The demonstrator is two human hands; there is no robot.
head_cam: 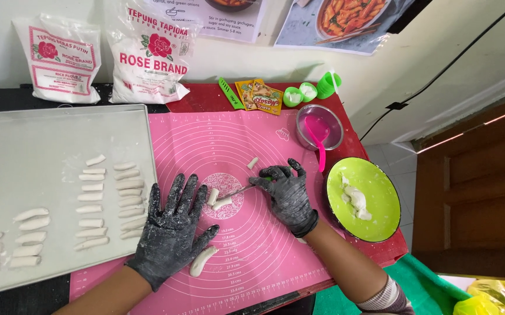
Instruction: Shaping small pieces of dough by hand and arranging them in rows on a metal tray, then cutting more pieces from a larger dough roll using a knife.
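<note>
Head view: a dough roll (222, 203) on the pink mat (205, 140) is being cut by a knife (242, 189) gripped in the right hand (286, 191); the left hand (173, 230) is spread flat beside it. A steady downward press seems called for next.

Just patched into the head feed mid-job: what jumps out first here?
Two hands in flour-dusted black gloves work at the centre of a bright pink mat: the left hand lies flat on a roll of white dough, and the right hand holds a small knife at short cut pieces. On the left, a grey tray carries rows of white dough sticks. On the right, a lime green plate holds more dough.
</note>
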